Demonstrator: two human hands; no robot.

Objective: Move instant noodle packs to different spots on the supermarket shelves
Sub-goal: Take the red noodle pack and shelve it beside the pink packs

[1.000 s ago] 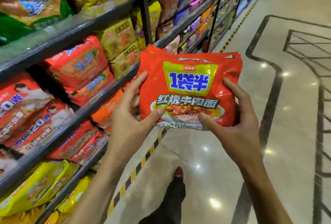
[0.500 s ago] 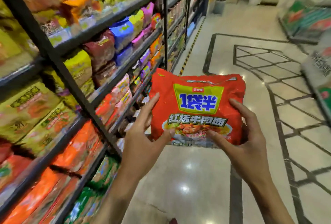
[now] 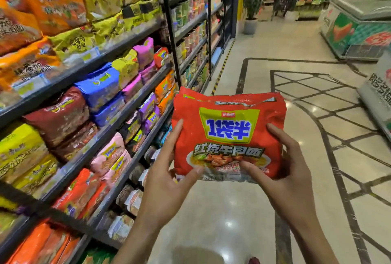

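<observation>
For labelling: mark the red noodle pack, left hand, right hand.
red noodle pack [image 3: 229, 130], head view, front label.
left hand [image 3: 167, 185], head view, back of hand.
right hand [image 3: 285, 179], head view, back of hand.

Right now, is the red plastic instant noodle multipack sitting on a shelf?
No, the left hand and right hand hold the red plastic instant noodle multipack in the air above the glossy tiled floor.

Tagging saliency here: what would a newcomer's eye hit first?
The red instant noodle pack, centre frame above the aisle floor, gripped from both sides by the left hand and right hand. Next, the shelves along the left, crammed with multicoloured noodle packs. A chest freezer stands at upper right.
</observation>
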